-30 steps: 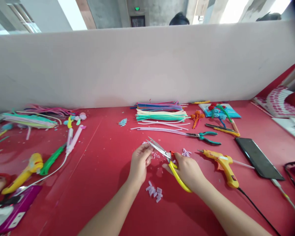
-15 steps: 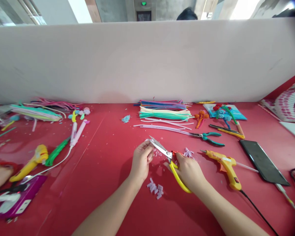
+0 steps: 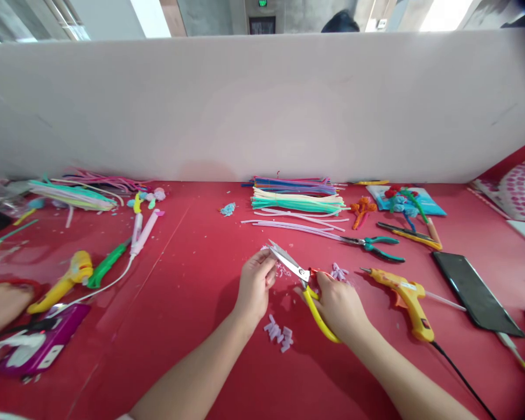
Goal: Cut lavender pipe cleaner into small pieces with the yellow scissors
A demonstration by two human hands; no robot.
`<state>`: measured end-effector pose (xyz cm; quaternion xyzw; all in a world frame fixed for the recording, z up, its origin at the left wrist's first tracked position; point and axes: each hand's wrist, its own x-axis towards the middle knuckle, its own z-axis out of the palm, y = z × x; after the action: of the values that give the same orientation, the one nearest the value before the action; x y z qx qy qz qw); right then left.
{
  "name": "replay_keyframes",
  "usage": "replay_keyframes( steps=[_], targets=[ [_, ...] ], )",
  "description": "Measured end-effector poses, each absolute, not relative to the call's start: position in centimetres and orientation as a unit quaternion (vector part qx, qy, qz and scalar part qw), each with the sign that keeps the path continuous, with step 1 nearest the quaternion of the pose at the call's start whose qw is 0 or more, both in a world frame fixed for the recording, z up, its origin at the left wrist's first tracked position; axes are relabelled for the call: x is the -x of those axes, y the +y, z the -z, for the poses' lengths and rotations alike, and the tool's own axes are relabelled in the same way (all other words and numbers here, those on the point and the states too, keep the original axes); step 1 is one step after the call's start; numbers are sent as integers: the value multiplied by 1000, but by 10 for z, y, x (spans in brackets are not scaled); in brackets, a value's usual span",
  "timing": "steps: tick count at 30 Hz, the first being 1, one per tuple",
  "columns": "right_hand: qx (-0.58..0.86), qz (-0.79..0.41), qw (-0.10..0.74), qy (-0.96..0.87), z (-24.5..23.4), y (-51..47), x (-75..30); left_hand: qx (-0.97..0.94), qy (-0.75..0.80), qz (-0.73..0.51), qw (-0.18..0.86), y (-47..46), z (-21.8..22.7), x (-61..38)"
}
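My right hand (image 3: 342,303) is closed round the handles of a pair of scissors (image 3: 314,309) with yellow and red grips. Their blades are slightly parted and point up and left to the fingertips of my left hand (image 3: 254,280). Those fingers are pinched together; a tiny pale bit shows at their tips, too small to name. Pale lilac trimmings (image 3: 283,270) lie on the table just behind the blades. Short cut pieces of lilac pipe cleaner (image 3: 279,333) lie in front, between my forearms. More such pieces (image 3: 339,271) lie beyond my right hand.
Bundles of pipe cleaners (image 3: 297,203) lie by the white partition (image 3: 262,105). Pliers (image 3: 378,245), a yellow glue gun (image 3: 402,297) and a black phone (image 3: 476,291) are on the right. At left are a second glue gun (image 3: 67,280), a purple power strip (image 3: 48,344) and another person's arm (image 3: 4,306).
The whole view has shifted slightly, so things sit a little further right. My hands and the scissors keep nearly the same pose.
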<state>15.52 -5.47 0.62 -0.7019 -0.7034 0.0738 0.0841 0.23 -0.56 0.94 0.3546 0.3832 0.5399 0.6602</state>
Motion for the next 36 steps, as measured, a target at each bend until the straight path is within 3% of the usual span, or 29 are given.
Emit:
replay_keyframes(
  steps=[30, 36],
  targets=[
    [720, -80, 50, -688, -13, -51, -164, -365, 386, -527, 663, -4, -14, -1],
    [721, -126, 116, -671, -14, -48, -168, -363, 390, -495, 687, -6, -16, -5]
  ],
)
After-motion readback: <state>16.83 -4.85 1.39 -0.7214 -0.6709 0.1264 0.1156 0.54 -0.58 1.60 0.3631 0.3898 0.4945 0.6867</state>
